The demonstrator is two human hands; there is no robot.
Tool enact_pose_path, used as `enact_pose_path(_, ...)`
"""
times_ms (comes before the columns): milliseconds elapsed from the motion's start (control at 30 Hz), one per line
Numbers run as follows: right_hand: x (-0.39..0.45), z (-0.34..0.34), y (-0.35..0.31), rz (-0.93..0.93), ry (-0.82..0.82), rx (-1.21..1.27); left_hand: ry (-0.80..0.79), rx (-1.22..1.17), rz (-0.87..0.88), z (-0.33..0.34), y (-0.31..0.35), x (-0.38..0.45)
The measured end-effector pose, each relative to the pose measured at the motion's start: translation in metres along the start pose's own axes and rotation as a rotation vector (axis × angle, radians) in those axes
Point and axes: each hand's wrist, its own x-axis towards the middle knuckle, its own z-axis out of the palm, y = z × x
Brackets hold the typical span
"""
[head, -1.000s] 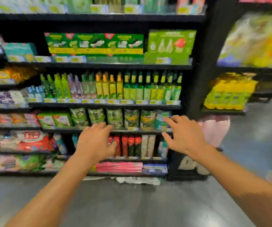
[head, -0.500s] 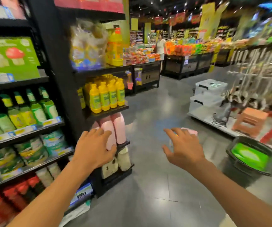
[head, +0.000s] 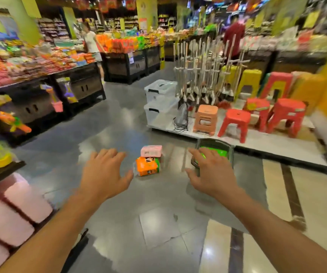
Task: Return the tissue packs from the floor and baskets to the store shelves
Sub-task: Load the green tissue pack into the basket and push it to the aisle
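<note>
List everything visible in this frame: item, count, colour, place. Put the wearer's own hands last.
orange tissue pack: one, orange, on the floor ahead between the hands.
pink tissue pack: one, pink, on top of the orange one.
basket: one, dark, floor right, partly behind the right hand.
green pack: one, bright green, inside the basket.
pink rolls: several, pink, low shelf at left.
plastic stools: several, red, orange, yellow, platform at right.
storage boxes: two stacked, clear white, left of the stools.
bystanders: two, far aisle.
left hand: open, empty.
right hand: open, empty.
</note>
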Motion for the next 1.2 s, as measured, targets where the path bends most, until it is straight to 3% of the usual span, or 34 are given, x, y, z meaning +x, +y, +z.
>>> enact_pose_path(367, 0.139, 0.051, 0.170, 0.279, -0.061, -0.224, -0.019, -0.177, 0.221, 0.138, 0.070, 0.280)
enact_pose_path(633, 0.215, 0.087, 0.253, 0.430, -0.048, -0.222, -0.059, -0.244, 0.403, 0.193, 0.125, 0.433)
enact_pose_path(1200, 0.441, 0.281, 0.436, 0.455, -0.280, -0.048, -0.308, -0.198, 0.294, 0.346, 0.150, 0.677)
